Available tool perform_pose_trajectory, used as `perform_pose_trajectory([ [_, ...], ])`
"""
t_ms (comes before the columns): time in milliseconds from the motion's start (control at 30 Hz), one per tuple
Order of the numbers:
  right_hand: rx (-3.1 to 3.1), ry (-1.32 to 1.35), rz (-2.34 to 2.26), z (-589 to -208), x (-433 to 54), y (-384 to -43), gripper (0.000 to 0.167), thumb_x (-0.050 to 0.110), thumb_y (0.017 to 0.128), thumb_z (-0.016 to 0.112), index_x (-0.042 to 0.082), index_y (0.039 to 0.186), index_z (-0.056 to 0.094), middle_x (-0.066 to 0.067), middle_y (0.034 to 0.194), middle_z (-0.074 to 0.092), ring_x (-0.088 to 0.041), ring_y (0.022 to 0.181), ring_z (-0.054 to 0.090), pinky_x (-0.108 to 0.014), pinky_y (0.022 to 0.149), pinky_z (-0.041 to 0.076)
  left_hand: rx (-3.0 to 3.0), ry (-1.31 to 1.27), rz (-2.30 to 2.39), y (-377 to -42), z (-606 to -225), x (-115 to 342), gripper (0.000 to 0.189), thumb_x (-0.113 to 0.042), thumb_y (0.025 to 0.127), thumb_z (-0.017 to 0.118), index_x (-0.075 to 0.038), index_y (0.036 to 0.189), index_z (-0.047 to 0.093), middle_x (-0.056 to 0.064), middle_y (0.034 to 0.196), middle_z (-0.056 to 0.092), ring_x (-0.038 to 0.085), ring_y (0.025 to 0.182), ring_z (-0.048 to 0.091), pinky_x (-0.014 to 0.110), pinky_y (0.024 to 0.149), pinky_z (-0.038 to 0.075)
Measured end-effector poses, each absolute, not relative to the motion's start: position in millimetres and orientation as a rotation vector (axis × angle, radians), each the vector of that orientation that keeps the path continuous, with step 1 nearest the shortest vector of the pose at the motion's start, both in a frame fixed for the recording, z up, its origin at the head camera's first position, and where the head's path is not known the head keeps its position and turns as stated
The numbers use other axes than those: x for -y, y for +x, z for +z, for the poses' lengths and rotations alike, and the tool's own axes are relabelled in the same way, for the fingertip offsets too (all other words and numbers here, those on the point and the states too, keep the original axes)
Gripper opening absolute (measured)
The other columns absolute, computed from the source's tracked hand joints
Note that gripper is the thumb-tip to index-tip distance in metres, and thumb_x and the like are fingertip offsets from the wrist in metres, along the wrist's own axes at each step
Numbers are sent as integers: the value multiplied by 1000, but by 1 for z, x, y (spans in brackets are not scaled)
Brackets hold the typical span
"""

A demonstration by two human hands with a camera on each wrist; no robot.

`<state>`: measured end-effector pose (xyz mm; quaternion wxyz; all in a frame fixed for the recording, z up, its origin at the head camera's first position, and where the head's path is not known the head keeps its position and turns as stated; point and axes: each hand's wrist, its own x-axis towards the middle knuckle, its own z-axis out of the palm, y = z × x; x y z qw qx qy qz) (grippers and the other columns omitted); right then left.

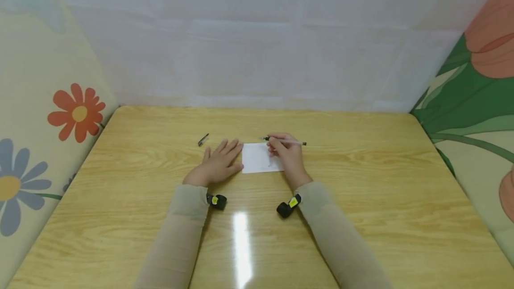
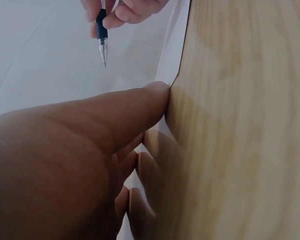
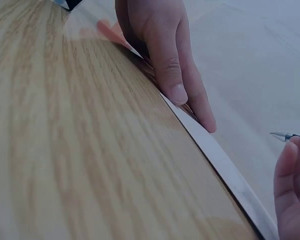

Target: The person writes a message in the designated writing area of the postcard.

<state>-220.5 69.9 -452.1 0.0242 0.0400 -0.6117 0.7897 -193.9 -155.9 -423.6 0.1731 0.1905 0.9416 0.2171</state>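
A white sheet of paper (image 1: pixel 254 158) lies on the wooden table, with faint marks near its lower right. My left hand (image 1: pixel 218 165) lies spread at the paper's left edge, its thumb (image 2: pixel 140 102) pressing the near corner. Above the paper's right side, my right hand (image 1: pixel 292 157) pinches a clear gel pen (image 1: pixel 295 142) with a dark grip. The pen's bare metal tip (image 2: pixel 104 52) points away from the palm and stands raised off the paper. Beyond the left fingertips lies a pen cap (image 1: pixel 203 139) with a dark clip.
The wooden table (image 1: pixel 120 191) reaches back to a pale hanging cloth (image 1: pixel 241 57). Flower-patterned cloths (image 1: pixel 28 101) stand at both sides. Each wrist carries a small black camera (image 1: pixel 218 202). A bright light reflection lies on the table between the forearms.
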Motion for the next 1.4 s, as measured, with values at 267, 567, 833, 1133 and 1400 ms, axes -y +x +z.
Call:
perform_pose_trajectory([
  [267, 1911, 148, 2344, -451, -58, -226, 15, -1, 93, 70, -12, 103, 70, -1, 77, 67, -10, 62, 59, -20, 57, 52, -2676, 531, 594, -195, -425, 156, 69, -39, 108, 44, -10, 163, 15, 11, 170, 4, 39, 155, -6, 70, 115, -12],
  [567, 1903, 81, 2330, -452, -43, -231, 6, -1, 95, 64, -2, 90, 63, -6, 69, 64, -9, 55, 53, -18, 47, 45, -2663, 530, 635, -196, -431, 158, 70, -40, 107, 45, -11, 163, 14, 11, 170, 3, 39, 154, -8, 69, 114, -15],
  [833, 1993, 100, 2260, -455, -38, -239, 7, 1, 92, 66, -5, 95, 66, 0, 74, 64, -7, 55, 51, -18, 50, 44, -2663, 525, 625, -201, -439, 160, 69, -42, 108, 42, -16, 164, 12, 6, 171, 0, 35, 155, -11, 67, 115, -17],
  [1133, 2044, 130, 2209, -459, -38, -245, 3, 3, 93, 67, 1, 90, 68, 0, 75, 66, -8, 59, 54, -18, 55, 46, -2657, 521, 628, -199, -436, 160, 70, -44, 107, 42, -17, 164, 11, 5, 171, 0, 34, 155, -11, 65, 115, -17],
  [1400, 2084, 174, 2167, -462, -37, -246, 5, 2, 92, 68, 2, 87, 68, -1, 71, 66, -8, 55, 53, -18, 51, 44, -2659, 515, 628, -198, -434, 158, 70, -43, 108, 42, -15, 164, 11, 7, 171, -1, 35, 155, -11, 65, 115, -17],
])
